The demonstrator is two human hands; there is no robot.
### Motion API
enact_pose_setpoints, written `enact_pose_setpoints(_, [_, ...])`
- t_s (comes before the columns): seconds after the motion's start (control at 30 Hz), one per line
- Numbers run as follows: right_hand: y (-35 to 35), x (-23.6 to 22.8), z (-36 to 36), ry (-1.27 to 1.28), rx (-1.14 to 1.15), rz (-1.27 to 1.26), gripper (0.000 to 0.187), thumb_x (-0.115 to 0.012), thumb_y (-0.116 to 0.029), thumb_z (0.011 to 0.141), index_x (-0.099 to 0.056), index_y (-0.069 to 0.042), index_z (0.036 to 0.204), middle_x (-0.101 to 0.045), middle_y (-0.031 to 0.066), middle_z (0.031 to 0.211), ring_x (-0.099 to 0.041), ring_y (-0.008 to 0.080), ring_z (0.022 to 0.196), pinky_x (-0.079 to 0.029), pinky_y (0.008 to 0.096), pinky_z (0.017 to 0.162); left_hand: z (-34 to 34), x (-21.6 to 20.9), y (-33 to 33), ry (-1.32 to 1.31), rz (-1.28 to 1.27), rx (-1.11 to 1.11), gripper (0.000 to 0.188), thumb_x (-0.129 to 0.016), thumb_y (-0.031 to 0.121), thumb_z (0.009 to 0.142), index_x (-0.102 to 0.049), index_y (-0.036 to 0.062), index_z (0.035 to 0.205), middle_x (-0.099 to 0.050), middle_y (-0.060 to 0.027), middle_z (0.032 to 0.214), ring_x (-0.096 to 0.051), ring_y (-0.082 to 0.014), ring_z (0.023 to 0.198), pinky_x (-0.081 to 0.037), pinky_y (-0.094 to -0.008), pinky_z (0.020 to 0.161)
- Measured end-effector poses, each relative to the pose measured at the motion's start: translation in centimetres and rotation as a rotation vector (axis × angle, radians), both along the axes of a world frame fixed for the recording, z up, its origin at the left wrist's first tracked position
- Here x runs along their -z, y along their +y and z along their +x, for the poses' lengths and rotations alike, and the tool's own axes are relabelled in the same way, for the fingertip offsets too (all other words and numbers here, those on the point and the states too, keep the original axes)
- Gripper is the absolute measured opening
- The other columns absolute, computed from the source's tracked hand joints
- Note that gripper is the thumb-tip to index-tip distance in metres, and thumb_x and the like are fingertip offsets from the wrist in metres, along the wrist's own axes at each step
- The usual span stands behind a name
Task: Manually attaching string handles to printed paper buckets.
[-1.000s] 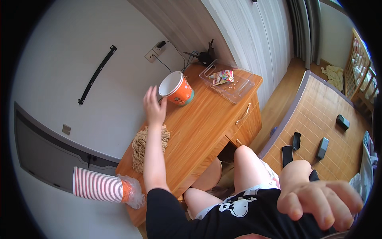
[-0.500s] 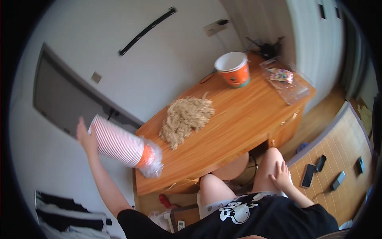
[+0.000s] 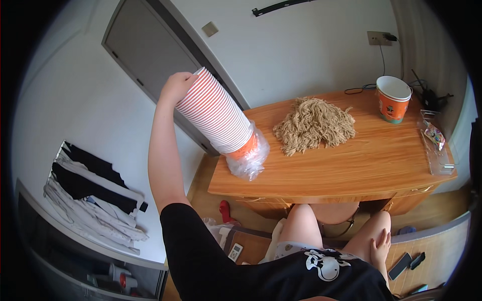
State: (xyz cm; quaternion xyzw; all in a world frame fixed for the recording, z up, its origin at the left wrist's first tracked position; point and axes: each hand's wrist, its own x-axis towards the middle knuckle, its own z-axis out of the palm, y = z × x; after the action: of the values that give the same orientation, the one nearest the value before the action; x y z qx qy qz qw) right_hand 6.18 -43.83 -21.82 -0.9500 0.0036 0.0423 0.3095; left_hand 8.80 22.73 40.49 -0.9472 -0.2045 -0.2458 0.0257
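A tall stack of nested paper buckets [image 3: 216, 110], striped white and red by its rims, leans to the left over the table's left end. Crumpled clear plastic wrap [image 3: 248, 169] covers its orange lower end, which rests on the wooden table. My left hand [image 3: 179, 87] grips the rim at the stack's upper end, fingers curled over the edge. On my right thigh lies my right hand [image 3: 381, 247], fingers spread, holding nothing. A heap of tan, curly noodle-like strands [image 3: 315, 124] sits mid-table. Another orange paper bucket [image 3: 393, 106] with a white inside stands upright at the back right.
A clear plastic tray [image 3: 440, 161] with a colourful packet [image 3: 434, 135] lies at the right end of the wooden table [image 3: 321, 175]. Behind it is a black cabled device [image 3: 429, 98]. A phone [image 3: 400, 266] rests at lower right. Clothes [image 3: 95, 185] hang at left near a grey door [image 3: 150, 45].
My view has swung left, so the table appears farther right. My left hand's raised fingers have closed over the stack's rim. My right hand stays on my thigh.
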Motion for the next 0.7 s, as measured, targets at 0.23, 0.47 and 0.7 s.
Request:
enact_pose_setpoints(0.23, [-0.3, 0.8, 0.9, -0.058, 0.003, 0.003, 0.071, -0.066, -0.028, 0.085, -0.038, -0.013, 0.149, -0.036, 0.022, 0.15, -0.039, 0.0437, 0.134, -0.036, 0.0499, 0.111, 0.3, -0.9, -2.2, 0.036, 0.266, -0.149, 0.031, -0.055, 0.036, 0.095, -0.074, 0.0126, 0.103, -0.073, -0.0115, 0.098, -0.068, -0.0304, 0.094, -0.052, -0.0413, 0.081])
enact_pose_setpoints(0.47, [-0.7, 1.6, 1.2, -0.096, -0.005, 0.015, 0.07, -0.067, -0.028, 0.085, -0.039, -0.013, 0.148, -0.037, 0.0212, 0.149, -0.04, 0.0435, 0.133, -0.036, 0.0494, 0.11, -0.9, -3.8, -1.0, -0.233, 0.75, -0.145, 0.026, -0.054, 0.033, 0.097, -0.071, 0.0137, 0.094, -0.072, -0.0075, 0.092, -0.068, -0.0289, 0.087, -0.05, -0.044, 0.074])
enact_pose_setpoints(0.7, [0.0, 0.3, 1.1, -0.06, 0.033, 0.025, 0.071, -0.065, -0.029, 0.088, -0.037, -0.015, 0.152, -0.035, 0.0218, 0.152, -0.037, 0.0432, 0.137, -0.033, 0.0482, 0.113, 0.0, -5.5, -7.6, -0.626, 1.196, 0.053, 0.017, -0.062, 0.031, 0.094, -0.067, 0.0152, 0.092, -0.068, 0.0013, 0.082, -0.064, -0.0198, 0.076, -0.046, -0.037, 0.07])
